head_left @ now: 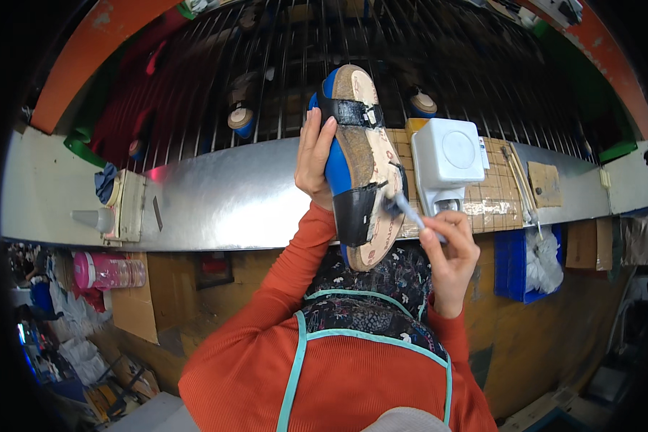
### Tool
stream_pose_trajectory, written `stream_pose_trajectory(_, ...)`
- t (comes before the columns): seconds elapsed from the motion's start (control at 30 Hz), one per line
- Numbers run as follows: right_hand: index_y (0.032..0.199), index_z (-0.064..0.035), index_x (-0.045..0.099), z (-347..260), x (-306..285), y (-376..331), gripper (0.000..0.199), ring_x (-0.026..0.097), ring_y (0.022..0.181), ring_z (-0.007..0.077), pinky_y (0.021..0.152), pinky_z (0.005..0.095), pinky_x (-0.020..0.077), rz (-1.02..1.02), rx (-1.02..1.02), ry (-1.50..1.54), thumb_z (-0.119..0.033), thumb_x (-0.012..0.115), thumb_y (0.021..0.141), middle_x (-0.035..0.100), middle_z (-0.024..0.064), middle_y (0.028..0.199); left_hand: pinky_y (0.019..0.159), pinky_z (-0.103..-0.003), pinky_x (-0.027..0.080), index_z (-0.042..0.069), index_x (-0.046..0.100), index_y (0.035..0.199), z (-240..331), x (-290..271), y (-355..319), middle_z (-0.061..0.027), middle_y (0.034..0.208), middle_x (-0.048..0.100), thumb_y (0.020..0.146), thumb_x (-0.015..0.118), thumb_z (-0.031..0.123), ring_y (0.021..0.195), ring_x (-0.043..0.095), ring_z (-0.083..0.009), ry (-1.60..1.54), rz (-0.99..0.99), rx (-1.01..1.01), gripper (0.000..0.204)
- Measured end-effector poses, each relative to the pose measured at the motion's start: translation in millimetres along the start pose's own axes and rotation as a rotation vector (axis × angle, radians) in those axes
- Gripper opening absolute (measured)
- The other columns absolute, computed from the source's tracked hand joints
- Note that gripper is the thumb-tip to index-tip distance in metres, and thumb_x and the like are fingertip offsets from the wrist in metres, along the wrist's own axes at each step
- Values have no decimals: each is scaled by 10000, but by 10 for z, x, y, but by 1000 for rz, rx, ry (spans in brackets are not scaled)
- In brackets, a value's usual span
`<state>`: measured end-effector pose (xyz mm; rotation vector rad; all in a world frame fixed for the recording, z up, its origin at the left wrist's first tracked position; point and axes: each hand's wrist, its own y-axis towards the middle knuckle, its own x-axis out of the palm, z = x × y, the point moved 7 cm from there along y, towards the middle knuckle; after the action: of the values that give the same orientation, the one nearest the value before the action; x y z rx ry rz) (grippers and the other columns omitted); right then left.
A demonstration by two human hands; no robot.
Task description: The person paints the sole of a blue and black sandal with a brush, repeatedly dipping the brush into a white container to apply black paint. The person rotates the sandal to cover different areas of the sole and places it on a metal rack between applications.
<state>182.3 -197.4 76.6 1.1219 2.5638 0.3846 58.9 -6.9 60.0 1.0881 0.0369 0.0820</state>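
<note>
My left hand (pixel 314 157) grips the side of a sandal (pixel 372 155) on a blue shoe last (pixel 338 171), held bottom up above the bench edge. Its underside shows a pale insole with brown cork-like edges, and two black straps (pixel 354 216) wrap round onto it. Between the thumb and fingers of my right hand (pixel 450 252) is a brush (pixel 410 212) with a pale handle. The dark brush head meets the sandal's right edge near the lower strap; exact contact there is blurred.
A white dispenser pot (pixel 450 155) stands on a taped board (pixel 500 205), right of the sandal. Long brushes (pixel 520 180) lie beyond it. Behind the metal bench (pixel 223 194) runs a rack of rods carrying other sandals (pixel 241 119). A blue bin (pixel 510 270) hangs below right.
</note>
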Motion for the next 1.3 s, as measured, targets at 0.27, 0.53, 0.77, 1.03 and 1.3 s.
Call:
stream_pose_trajectory(0.27,978,10,727,-86,67,-93,166,529,744,97,622,211,443,-9,-11,-3,-13,726,814,555,58,949,1032,-471,431,95,665,1192,12,-13,32,-187,1305,583,799,700,157,1221,551,-365,130,10,32,399)
stream_pose_trajectory(0.53,980,-5,730,-193,96,77,171,535,736,109,594,220,439,40,-150,-182,-10,729,809,561,59,937,1044,-489,411,138,677,1182,-4,-53,36,-157,1307,590,806,689,147,1238,542,-346,132,9,33,376)
stream_pose_trajectory(0.77,970,-15,733,-290,98,194,175,547,747,134,629,221,443,88,-281,-347,-6,736,795,563,63,938,1037,-497,413,142,677,1181,-2,-75,79,-154,1310,589,803,694,154,1242,540,-347,133,13,47,379)
stream_pose_trajectory(1.03,969,-7,729,-179,121,167,187,565,766,139,647,237,474,-13,-283,-183,19,739,784,553,71,977,1027,-497,420,142,664,1207,-36,-54,116,-152,1321,582,794,696,161,1234,544,-354,110,-41,11,415)
stream_pose_trajectory(1.3,973,13,719,-127,117,60,185,590,796,149,648,242,501,-32,-286,-126,35,729,790,546,80,986,1019,-482,428,149,653,1228,-9,5,162,-154,1315,584,786,700,182,1227,549,-355,98,-70,-29,445)
